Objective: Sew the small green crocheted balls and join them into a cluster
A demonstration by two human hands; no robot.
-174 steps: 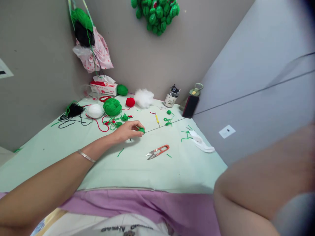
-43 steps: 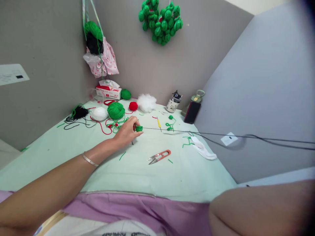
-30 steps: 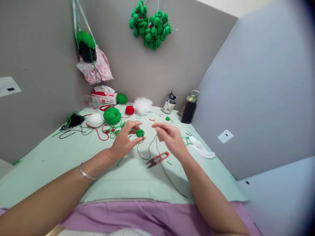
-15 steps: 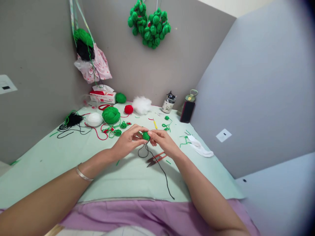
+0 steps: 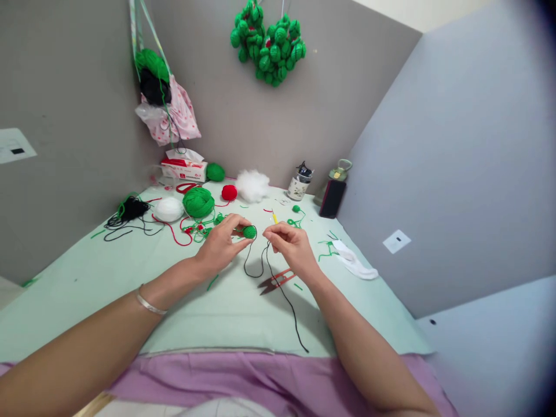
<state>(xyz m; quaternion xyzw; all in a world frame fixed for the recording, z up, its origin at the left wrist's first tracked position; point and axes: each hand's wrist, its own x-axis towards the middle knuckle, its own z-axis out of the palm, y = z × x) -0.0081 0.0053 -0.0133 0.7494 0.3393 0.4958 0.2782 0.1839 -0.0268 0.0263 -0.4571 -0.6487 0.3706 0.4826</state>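
Note:
My left hand point(image 5: 223, 243) pinches a small green crocheted ball point(image 5: 249, 232) between thumb and fingers, just above the pale green table cover point(image 5: 108, 278). My right hand point(image 5: 289, 246) is a short way to the right of the ball, its fingers pinched on a black thread point(image 5: 278, 286). The thread loops down from the ball and trails toward the table's near edge. Red-handled thread snips point(image 5: 278, 280) lie on the cover just below my right hand.
Balls of green yarn point(image 5: 198, 201), red yarn point(image 5: 229, 192) and white yarn point(image 5: 168, 208), white stuffing point(image 5: 252, 185), a tissue box point(image 5: 184, 169), a jar point(image 5: 297, 185) and a dark phone point(image 5: 332, 198) stand toward the back. A cluster of green crocheted balls point(image 5: 268, 43) hangs on the wall.
My right hand has drawn back to the right from the green ball, pulling the black thread into a loop. Earlier the thread was stretched taut to the right and the right hand was out of view.

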